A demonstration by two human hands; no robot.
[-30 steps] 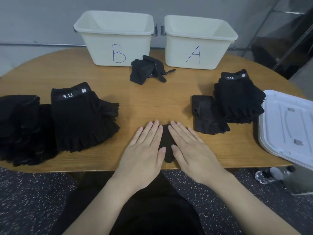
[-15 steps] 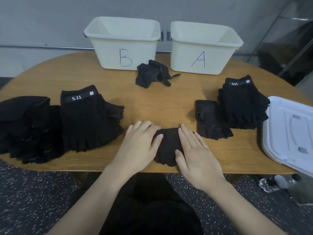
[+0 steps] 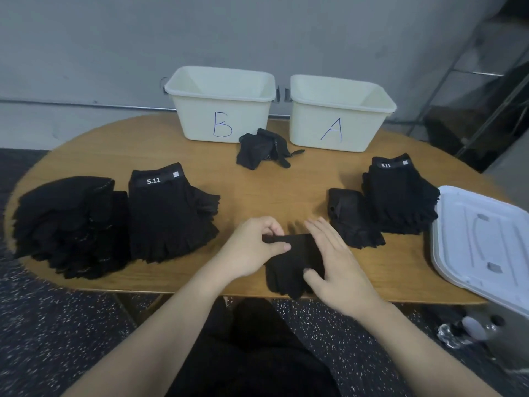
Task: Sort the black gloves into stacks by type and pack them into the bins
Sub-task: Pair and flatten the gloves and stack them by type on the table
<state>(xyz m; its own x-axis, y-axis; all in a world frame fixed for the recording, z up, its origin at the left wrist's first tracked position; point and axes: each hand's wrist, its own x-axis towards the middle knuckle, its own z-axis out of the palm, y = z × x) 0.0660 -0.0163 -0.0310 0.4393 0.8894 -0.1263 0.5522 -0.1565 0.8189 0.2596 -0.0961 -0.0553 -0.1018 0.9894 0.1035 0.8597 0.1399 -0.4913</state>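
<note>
A: What writing can be read?

B: A blue handwritten "B" is seen on the cream plastic bin (image 3: pixel 220 110) at upper centre, and a blue "A" on the matching cream plastic bin (image 3: pixel 340 116) to its right. "5.11" is printed in white on the cuff band of the stack of black fingerless gloves (image 3: pixel 169 213) at left of centre, and again on the smaller stack of black fingerless gloves (image 3: pixel 400 196) at right.

A: How are the hands placed?

B: A black knit glove (image 3: pixel 289 267) is held at lower centre, at the near edge of the oval wooden table (image 3: pixel 257 193). Its upper edge is pinched by the left hand (image 3: pixel 252 247), fingers curled. The right hand (image 3: pixel 335 262) is laid flat on the glove, fingers straight, thumb resting on the fabric.

A: What else is laid out?

B: A heap of plain black gloves (image 3: pixel 65 224) is seen at far left, touching the left 5.11 stack. A single black fingerless glove (image 3: pixel 352 219) is laid just beside the right stack. A crumpled black glove with a strap (image 3: pixel 266 149) is found between the two bins, in front of them. A white plastic lid (image 3: pixel 483 242) is seen at the right edge of the frame.
</note>
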